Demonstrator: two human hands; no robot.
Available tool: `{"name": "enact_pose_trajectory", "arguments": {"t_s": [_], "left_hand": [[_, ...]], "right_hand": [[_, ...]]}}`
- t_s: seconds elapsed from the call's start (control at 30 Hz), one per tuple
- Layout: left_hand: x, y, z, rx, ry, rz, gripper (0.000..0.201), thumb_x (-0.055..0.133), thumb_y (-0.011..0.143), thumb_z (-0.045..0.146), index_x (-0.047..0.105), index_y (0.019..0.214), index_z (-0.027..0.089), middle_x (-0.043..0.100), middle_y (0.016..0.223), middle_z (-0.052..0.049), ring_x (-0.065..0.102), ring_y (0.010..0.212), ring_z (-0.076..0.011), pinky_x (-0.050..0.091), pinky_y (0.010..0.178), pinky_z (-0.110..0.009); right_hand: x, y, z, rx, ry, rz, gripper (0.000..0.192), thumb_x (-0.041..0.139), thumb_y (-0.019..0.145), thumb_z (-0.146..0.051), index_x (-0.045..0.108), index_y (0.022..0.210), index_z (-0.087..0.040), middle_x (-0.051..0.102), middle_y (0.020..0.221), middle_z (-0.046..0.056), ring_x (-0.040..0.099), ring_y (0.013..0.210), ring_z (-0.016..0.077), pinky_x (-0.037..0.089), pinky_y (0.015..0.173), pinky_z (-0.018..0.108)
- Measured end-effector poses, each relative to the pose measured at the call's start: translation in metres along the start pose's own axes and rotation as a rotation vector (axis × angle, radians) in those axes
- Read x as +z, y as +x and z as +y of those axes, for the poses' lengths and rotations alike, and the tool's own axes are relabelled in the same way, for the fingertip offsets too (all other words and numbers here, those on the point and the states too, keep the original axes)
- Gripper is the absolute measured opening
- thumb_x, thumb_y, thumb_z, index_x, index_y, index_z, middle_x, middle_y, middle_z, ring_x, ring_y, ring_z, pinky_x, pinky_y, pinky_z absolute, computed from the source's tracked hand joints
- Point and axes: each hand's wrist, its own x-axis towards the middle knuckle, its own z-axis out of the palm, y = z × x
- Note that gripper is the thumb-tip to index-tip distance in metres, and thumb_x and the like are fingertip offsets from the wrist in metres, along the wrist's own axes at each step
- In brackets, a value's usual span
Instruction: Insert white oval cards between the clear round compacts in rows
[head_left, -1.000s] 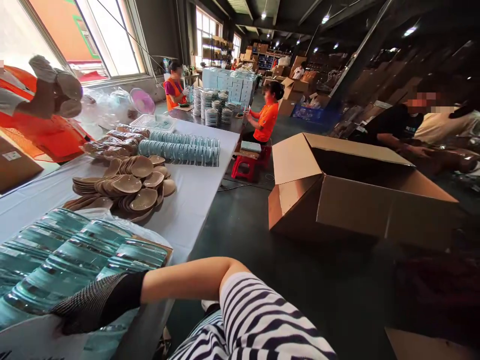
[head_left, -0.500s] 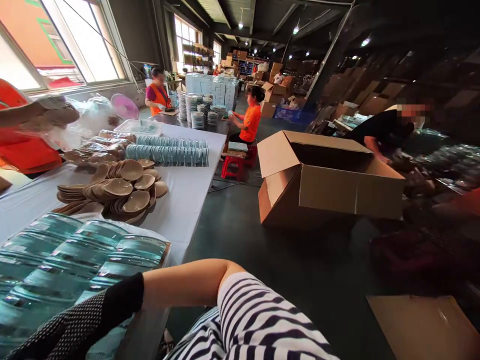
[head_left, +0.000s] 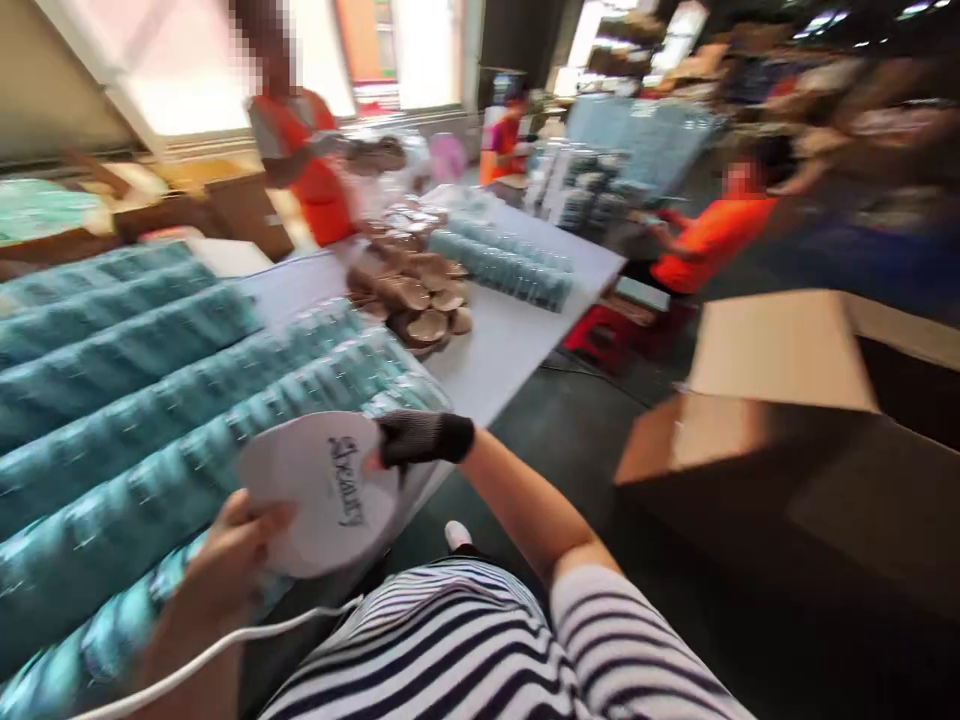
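A pale, rounded plate (head_left: 304, 470) with dark script lettering is held up in front of my body. My bare left hand (head_left: 244, 540) grips its lower left edge, thumb lying on the lettered face. At the upper right edge, my right hand (head_left: 409, 440) in a dark knit glove pinches it, the bare fingertip resting on its face. Beneath and beyond the plate, long rows of bluish-green wrapped pieces (head_left: 187, 460) cover the near table. Motion blur softens the hands and the rows.
Tan shallow dishes (head_left: 427, 325) are heaped on the white-covered table (head_left: 510, 345), near more bluish rows (head_left: 502, 260). A large open carton (head_left: 780, 350) stands right. A white cord (head_left: 225, 640) crosses low left. Several people in orange work around the tables.
My view has swung left. The plate, out of sight earlier, is now between both hands. My gloved hand has come up from the near rows; my left hand has come into view.
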Motion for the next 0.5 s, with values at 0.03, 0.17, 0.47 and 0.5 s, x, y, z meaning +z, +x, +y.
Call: {"name": "enact_pose_trajectory", "arguments": {"t_s": [0.03, 0.17, 0.47, 0.5], "left_hand": [[-0.001, -0.010, -0.002, -0.021, -0.107, 0.009, 0.056, 0.079, 0.060, 0.060, 0.069, 0.103, 0.024, 0.074, 0.097, -0.002, 0.069, 0.082, -0.0270, 0.059, 0.071, -0.044], [0.008, 0.000, 0.000, 0.001, -0.348, -0.153, 0.060, 0.089, 0.039, 0.037, 0.073, 0.094, 0.017, 0.076, 0.086, -0.008, 0.072, 0.075, -0.0315, 0.059, 0.067, -0.041], [-0.004, 0.006, 0.004, 0.083, -0.162, -0.047, 0.046, 0.088, 0.055, 0.033, 0.073, 0.093, 0.011, 0.073, 0.085, -0.010, 0.069, 0.086, -0.0299, 0.055, 0.075, -0.037], [-0.005, 0.006, 0.003, 0.077, -0.186, -0.067, 0.048, 0.088, 0.054, 0.032, 0.073, 0.094, 0.011, 0.074, 0.086, -0.010, 0.069, 0.086, -0.0299, 0.055, 0.075, -0.037]], "right_hand": [[-0.003, -0.001, 0.003, 0.012, 0.116, -0.084, 0.020, 0.072, 0.071, -0.019, 0.070, 0.086, -0.006, 0.070, 0.071, 0.000, 0.064, 0.067, 0.0096, 0.054, 0.067, 0.019], [-0.005, -0.003, 0.016, 0.097, 0.340, -0.053, 0.041, 0.079, 0.066, -0.040, 0.072, 0.092, -0.009, 0.073, 0.082, 0.008, 0.069, 0.075, 0.0170, 0.056, 0.070, 0.030], [-0.021, 0.008, 0.029, 0.299, 0.081, 0.121, 0.048, 0.085, 0.055, -0.048, 0.072, 0.084, -0.012, 0.073, 0.084, 0.011, 0.067, 0.072, 0.0207, 0.058, 0.065, 0.035], [-0.024, 0.010, 0.030, 0.298, 0.088, 0.089, 0.049, 0.085, 0.057, -0.047, 0.072, 0.088, -0.012, 0.073, 0.087, 0.011, 0.067, 0.076, 0.0219, 0.058, 0.068, 0.036]]}}
